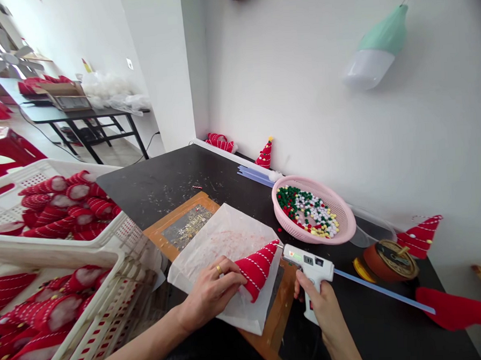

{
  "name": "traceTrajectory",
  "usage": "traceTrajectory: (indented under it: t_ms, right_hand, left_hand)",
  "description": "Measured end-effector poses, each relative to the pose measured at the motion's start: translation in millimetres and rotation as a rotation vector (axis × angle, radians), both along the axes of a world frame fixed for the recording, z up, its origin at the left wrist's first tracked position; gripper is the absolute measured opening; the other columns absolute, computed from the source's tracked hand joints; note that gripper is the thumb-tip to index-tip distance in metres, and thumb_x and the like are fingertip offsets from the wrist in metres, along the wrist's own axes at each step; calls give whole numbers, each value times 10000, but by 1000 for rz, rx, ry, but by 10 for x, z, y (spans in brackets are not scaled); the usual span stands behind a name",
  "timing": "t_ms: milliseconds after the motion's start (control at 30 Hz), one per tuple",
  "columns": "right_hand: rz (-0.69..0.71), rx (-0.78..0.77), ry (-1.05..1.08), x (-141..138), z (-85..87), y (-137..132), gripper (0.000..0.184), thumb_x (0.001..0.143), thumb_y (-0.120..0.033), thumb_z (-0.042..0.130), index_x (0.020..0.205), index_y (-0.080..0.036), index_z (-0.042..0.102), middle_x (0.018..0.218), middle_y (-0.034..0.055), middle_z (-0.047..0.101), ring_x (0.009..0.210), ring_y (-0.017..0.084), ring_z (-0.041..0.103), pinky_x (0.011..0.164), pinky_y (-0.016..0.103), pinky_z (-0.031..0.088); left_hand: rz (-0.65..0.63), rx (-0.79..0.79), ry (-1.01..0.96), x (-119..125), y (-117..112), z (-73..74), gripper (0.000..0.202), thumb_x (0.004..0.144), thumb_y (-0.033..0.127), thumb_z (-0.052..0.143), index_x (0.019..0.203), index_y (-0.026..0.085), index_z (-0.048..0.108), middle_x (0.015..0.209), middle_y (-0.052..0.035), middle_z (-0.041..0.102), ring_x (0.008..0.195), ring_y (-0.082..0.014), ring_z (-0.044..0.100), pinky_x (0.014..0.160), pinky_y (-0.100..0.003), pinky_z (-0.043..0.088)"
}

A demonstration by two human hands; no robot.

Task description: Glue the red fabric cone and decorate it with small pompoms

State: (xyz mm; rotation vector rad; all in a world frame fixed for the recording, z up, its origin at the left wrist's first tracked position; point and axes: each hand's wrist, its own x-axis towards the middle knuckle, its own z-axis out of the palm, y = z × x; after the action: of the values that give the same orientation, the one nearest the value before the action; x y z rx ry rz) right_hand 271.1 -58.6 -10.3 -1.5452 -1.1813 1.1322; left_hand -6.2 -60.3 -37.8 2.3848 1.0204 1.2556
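Note:
My left hand point(216, 288), with a ring on one finger, grips the wide end of a red felt cone point(258, 269) striped with white stitching. The cone lies over a white paper sheet point(223, 234), its tip pointing right. In my right hand point(317, 299) is a white glue gun point(311, 270), fingers wrapped round its handle. The gun's nozzle is at the cone's tip; whether they touch I cannot tell. A long bluish glue stick point(383, 290) sticks out of the gun's back. Beyond them sits a pink basket point(280, 218) of small green, white, red and yellow pompoms.
Two white crates point(107, 246) of stuffed red cones stand left. A brown-framed board point(156, 231) lies under the paper. Spare glue sticks point(256, 176) and a decorated cone point(265, 154) are by the wall. A round brown container point(392, 260) and red felt point(459, 308) lie right.

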Motion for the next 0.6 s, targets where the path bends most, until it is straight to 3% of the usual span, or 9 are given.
traceTrajectory:
  t_ms: [600]
  right_hand:
    - [7, -29, -16, 31, -26, -55, 538, 840, -657, 657, 577, -189, 614, 524, 39, 611, 507, 170, 511, 532, 299, 392]
  left_hand:
    - [22, 15, -4, 5, 12, -7, 172, 982, 92, 574, 1028, 213, 687, 950, -49, 673, 849, -148, 628, 751, -241, 501]
